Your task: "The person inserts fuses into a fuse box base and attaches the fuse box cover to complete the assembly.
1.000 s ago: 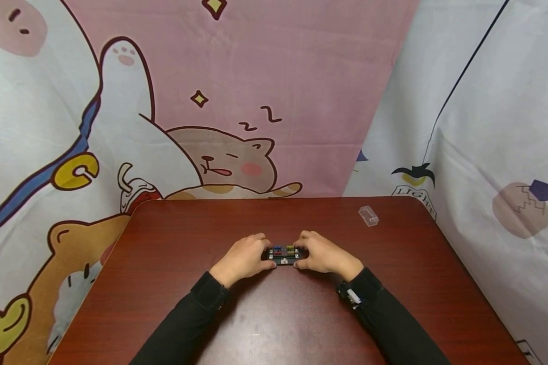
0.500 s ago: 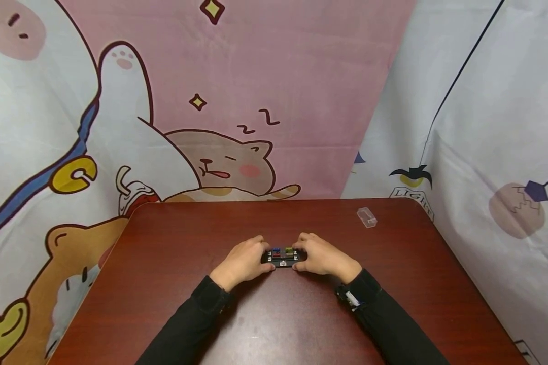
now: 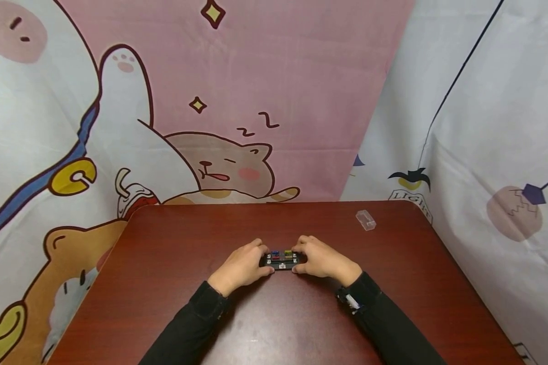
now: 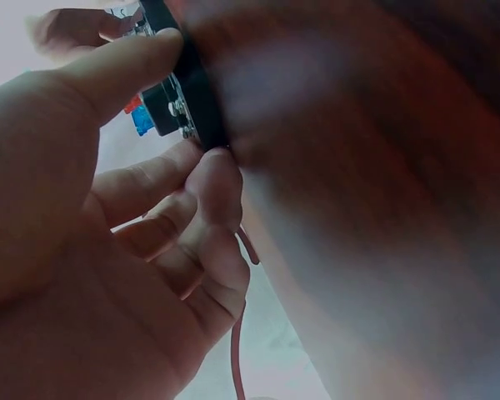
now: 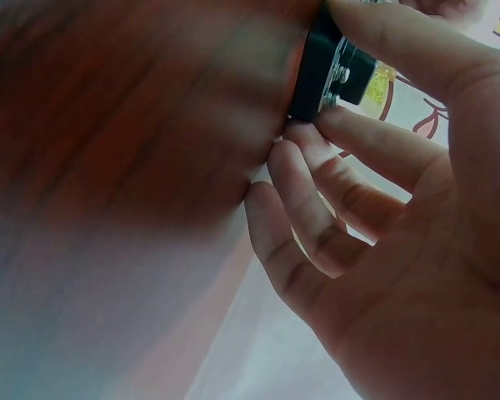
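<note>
A black fuse block (image 3: 282, 266) with blue, red and yellow-green blade fuses and silver screw terminals sits flat on the table, mid-width. My left hand (image 3: 241, 267) grips its left end, thumb on the near side and fingers on the far side. At the right end, my right hand (image 3: 325, 259) holds it the same way. From the left wrist, the block's black base (image 4: 198, 96) shows between thumb and fingertips, with a blue fuse (image 4: 142, 121) standing out. In the right wrist view a yellow-green fuse (image 5: 378, 87) shows beyond the screws.
A clear plastic cover (image 3: 366, 220) lies on the reddish-brown table (image 3: 274, 324) at the back right, beyond my right hand. Cartoon-printed cloth (image 3: 310, 101) hangs behind the table and along its sides.
The whole head view has slid slightly downward, table and hands together. Both hands keep their hold on the fuse block, with no visible move across the table.
</note>
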The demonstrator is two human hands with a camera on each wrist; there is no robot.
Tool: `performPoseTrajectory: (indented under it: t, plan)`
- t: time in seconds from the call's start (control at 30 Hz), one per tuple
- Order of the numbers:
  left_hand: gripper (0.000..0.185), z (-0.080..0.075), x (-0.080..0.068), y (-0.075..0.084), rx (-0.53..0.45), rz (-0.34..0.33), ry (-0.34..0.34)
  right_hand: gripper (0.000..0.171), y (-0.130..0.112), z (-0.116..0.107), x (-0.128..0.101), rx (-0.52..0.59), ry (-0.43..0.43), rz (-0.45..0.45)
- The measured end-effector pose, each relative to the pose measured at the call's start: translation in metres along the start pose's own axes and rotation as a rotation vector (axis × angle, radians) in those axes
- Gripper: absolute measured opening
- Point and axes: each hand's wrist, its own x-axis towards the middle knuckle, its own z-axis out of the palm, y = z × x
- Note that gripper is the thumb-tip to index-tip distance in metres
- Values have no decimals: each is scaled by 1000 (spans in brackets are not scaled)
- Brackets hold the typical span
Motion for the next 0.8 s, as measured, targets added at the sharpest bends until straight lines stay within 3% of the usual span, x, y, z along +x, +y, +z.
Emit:
performPoseTrajectory:
  t: [0.37,0.5,0.8]
  plan:
    - [51,-2,0,2,7,-16,-33,45,14,-22,-10,-28,-7,44]
    - [52,-1,0,2,9,-19,-37,43,28,-36,-15,-74,83,104]
    - [52,0,0,1,24,-11,-33,54,76,-67,-20,-127,308,350]
